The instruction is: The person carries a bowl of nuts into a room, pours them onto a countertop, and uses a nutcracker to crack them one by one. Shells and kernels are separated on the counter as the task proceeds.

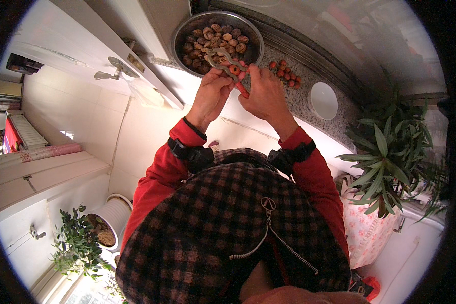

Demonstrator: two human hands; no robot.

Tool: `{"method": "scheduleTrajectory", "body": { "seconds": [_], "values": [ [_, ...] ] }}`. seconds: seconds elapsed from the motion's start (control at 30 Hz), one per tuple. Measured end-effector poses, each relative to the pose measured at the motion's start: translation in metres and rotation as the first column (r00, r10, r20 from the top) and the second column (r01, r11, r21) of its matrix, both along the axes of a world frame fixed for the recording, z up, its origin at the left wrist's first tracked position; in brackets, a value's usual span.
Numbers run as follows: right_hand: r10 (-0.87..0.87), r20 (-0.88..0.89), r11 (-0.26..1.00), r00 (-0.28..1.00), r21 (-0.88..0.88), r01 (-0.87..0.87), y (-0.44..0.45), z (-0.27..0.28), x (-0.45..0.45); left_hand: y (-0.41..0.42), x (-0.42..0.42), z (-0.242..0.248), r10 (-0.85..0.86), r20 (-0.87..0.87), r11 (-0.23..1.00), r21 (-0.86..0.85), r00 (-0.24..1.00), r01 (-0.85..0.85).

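Observation:
My right hand [266, 89] is closed around the red handles of a grey metal nutcracker-like tool [216, 60] with wavy arms. Between those arms sits a small red-orange round fruit or nut [234, 69]. My left hand [212, 89] pinches that round piece, its thumb beside the lower arm of the tool. Just beyond both hands stands a wide metal bowl [261, 47], holding many brown, walnut-like nuts [212, 32]. Several small red round pieces [285, 72] lie on the granite sill to the right of my right hand.
A white round dish [324, 100] stands on the granite sill [304, 110]. Long-leaved plants [383, 163] spread at the right, above a printed bag [368, 228]. An open white door with a metal handle [110, 74] is at the left. A white plant pot [117, 216] stands lower left.

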State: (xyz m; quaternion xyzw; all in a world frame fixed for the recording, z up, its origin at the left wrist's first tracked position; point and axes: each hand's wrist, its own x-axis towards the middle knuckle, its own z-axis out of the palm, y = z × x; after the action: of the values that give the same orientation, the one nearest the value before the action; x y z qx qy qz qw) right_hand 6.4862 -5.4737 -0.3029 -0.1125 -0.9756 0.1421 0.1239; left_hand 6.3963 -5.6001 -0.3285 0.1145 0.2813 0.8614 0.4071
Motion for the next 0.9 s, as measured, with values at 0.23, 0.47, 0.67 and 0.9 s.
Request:
{"method": "scheduleTrajectory", "body": {
  "seconds": [0.23,0.47,0.67,0.9],
  "values": [
    [0.021,0.001,1.000,1.000,-0.016,-0.021,-0.003,-0.004,-0.002,-0.002,-0.003,-0.004,-0.022,0.009,0.999,0.048,1.000,0.021],
    [0.009,0.064,1.000,0.998,-0.025,-0.007,-0.005,-0.004,-0.006,-0.004,-0.006,-0.003,-0.015,0.032,1.000,-0.016,0.999,0.015],
    [0.008,0.043,1.000,0.999,-0.010,-0.008,-0.004,-0.005,-0.008,-0.005,-0.007,-0.005,-0.010,0.017,0.999,-0.044,1.000,0.011],
    [0.023,0.018,1.000,1.000,0.000,-0.023,-0.004,-0.006,-0.010,-0.007,-0.010,-0.005,-0.016,0.008,0.999,-0.042,1.000,0.016]
  ]
}}
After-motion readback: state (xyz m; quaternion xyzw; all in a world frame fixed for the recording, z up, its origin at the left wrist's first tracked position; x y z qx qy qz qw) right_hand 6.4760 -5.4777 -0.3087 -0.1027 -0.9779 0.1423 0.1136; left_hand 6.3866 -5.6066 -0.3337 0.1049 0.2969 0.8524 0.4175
